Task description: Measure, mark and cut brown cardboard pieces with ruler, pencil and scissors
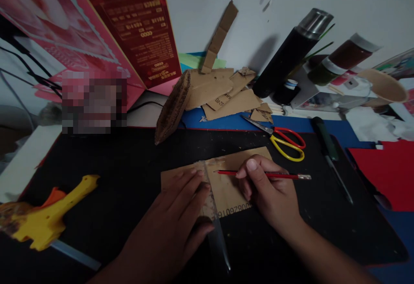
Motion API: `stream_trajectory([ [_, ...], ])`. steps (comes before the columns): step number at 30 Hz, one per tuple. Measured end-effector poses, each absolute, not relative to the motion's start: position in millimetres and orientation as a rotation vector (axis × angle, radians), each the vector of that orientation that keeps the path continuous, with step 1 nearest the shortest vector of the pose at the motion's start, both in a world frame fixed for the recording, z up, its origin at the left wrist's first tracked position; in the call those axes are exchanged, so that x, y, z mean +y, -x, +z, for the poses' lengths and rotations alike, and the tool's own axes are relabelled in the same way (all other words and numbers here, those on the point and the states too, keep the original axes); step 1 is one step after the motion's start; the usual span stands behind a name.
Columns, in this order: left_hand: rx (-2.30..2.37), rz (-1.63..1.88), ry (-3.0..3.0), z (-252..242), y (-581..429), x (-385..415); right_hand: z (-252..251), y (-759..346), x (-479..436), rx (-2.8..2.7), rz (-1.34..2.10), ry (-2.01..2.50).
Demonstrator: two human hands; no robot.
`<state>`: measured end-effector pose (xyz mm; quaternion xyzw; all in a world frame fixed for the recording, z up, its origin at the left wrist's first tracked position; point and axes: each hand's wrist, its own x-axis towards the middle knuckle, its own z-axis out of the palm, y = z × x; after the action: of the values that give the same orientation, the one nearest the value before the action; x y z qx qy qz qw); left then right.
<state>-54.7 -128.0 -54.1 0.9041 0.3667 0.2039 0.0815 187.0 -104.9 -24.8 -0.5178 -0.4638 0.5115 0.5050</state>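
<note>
My left hand (186, 208) lies flat with its fingers stretched out, pressing on a clear ruler (216, 228). Under the ruler is a piece of brown cardboard (231, 195) with printed digits along its near edge. The ruler runs across the cardboard and sticks out past that edge towards me. In my right hand (267, 189) a red pencil (291, 176) is pinched between thumb and fingers. Its point faces left, close to the ruler's right side; I cannot tell whether it touches the cardboard. The eraser end points right.
Scissors (287, 143) with red and yellow handles lie behind my right hand. A screwdriver (326, 146) is on the right, a yellow glue gun (48, 219) on the left. Cardboard scraps (210, 87), a black thermos (287, 55) and a dark red box (136, 29) stand along the back.
</note>
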Motion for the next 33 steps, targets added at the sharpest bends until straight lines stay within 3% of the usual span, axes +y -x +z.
stream_trajectory([
  [24,1.093,0.613,-2.673,-54.7,56.3,-127.5,-23.5,-196.1,-99.3,-1.019,1.192,1.245],
  [33,1.085,0.587,-2.701,-51.0,55.5,-126.1,-19.3,-192.7,-104.3,-1.276,1.188,1.293],
])
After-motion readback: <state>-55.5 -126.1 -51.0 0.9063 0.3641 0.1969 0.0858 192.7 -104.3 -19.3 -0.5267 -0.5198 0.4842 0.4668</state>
